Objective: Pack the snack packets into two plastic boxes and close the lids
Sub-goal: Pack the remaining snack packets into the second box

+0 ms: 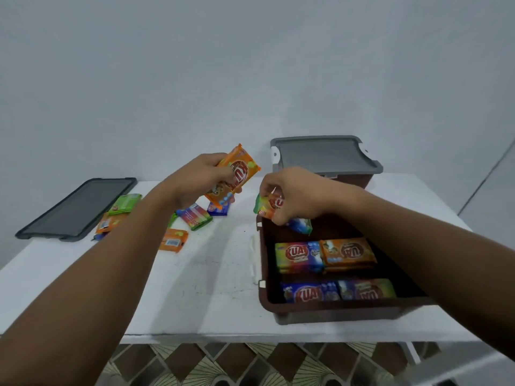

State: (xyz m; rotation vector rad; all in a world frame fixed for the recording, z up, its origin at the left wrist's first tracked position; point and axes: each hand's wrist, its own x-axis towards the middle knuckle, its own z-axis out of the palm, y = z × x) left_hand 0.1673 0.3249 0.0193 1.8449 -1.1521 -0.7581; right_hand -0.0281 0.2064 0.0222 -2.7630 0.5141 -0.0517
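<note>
Fingers (223, 174), left hand (200, 179): curled shut around an orange packet (237, 174), held tilted above the table (217, 288), apparently ready as the next to go in.

Loose lid (78, 207), far left: lying flat, likely kept aside until packing ends.

Loose packets (195, 217): scattered on the table under the left hand, unpacked.

Right hand (295, 196): fingertips pinched on a green-orange packet (267, 204), poised over the far-left corner of the open box (328, 310), probably to start a third row.

Packed packets (326, 254): two rows in the open box.

Second box (326, 160), behind: lid on.
</note>
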